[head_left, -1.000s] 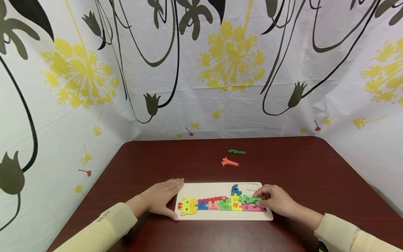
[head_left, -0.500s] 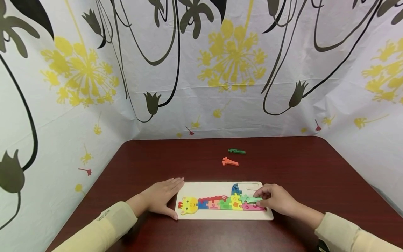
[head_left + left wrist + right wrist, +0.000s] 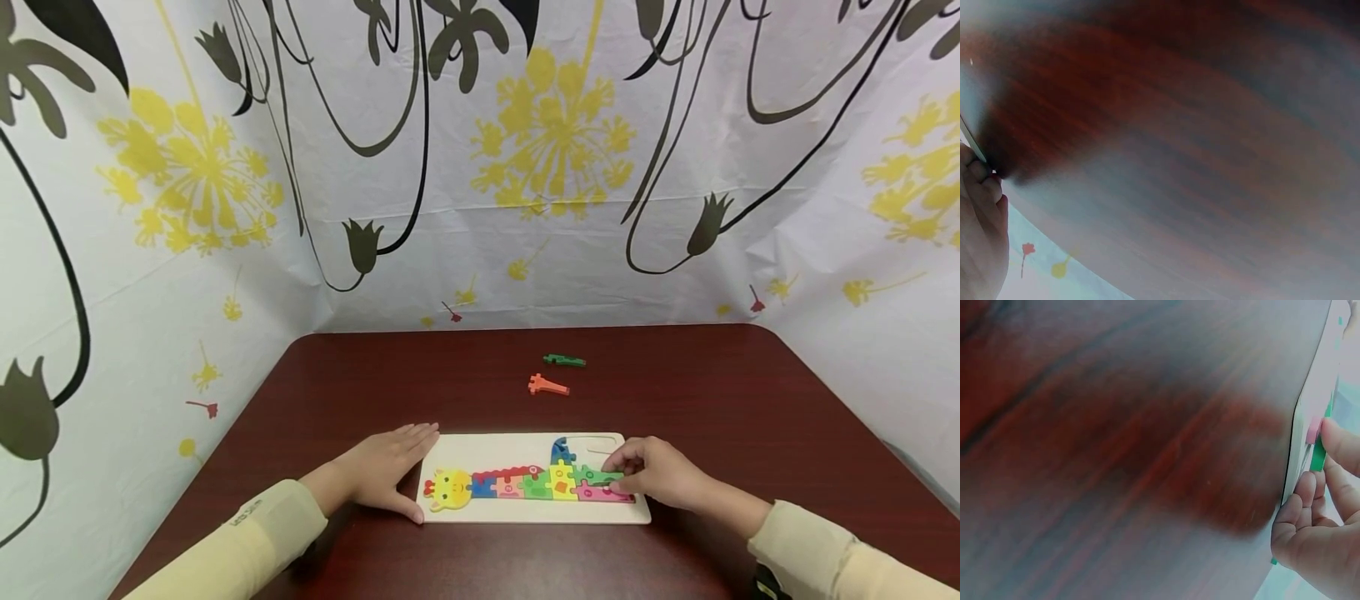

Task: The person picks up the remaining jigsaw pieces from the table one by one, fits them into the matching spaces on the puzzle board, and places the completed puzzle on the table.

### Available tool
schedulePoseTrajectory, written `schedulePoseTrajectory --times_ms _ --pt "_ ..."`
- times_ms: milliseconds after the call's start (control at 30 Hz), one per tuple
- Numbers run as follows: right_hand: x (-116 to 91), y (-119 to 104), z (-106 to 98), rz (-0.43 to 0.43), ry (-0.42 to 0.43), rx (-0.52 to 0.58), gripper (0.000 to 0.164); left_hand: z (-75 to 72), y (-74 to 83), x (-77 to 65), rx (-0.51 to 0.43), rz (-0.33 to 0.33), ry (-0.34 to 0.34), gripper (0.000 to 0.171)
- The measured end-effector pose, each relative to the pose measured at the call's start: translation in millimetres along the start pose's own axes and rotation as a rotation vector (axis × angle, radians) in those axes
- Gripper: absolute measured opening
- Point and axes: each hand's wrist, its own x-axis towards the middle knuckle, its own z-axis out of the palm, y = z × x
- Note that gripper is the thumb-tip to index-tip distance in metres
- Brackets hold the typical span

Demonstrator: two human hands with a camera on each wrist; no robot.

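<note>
A pale giraffe puzzle board [image 3: 480, 452] lies on the table, its yellow head piece [image 3: 452, 490] at the left. Coloured pieces run along the neck and body, with a blue piece [image 3: 561, 452] standing up from the yellow body piece [image 3: 561, 482]. My right hand [image 3: 663, 477] pinches a green puzzle piece [image 3: 592, 475] between thumb and fingers, above the pink piece [image 3: 600, 493]. The right wrist view shows the green piece [image 3: 1318, 455] at the thumb, close to the board. Straight-fingered, my left hand [image 3: 390, 471] rests against the board's left edge.
An orange puzzle piece [image 3: 549, 385] and a dark green puzzle piece [image 3: 564, 361] lie on the dark red table [image 3: 420, 379] behind the board. An outlined recess [image 3: 596, 445] shows at the board's upper right. Patterned cloth [image 3: 450, 275] hangs around the table.
The green piece in my right hand has shifted slightly and now looks flatter against the board and nearer the neighbouring pieces. My left hand has stayed in place.
</note>
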Motion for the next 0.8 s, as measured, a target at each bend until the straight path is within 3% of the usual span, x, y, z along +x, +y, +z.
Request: schedulePoseTrajectory --times_ms 800 --pt "1.3 4.9 1.2 -0.022 -0.016 0.008 0.01 0.5 0.2 0.8 -0.004 -0.007 0.001 0.118"
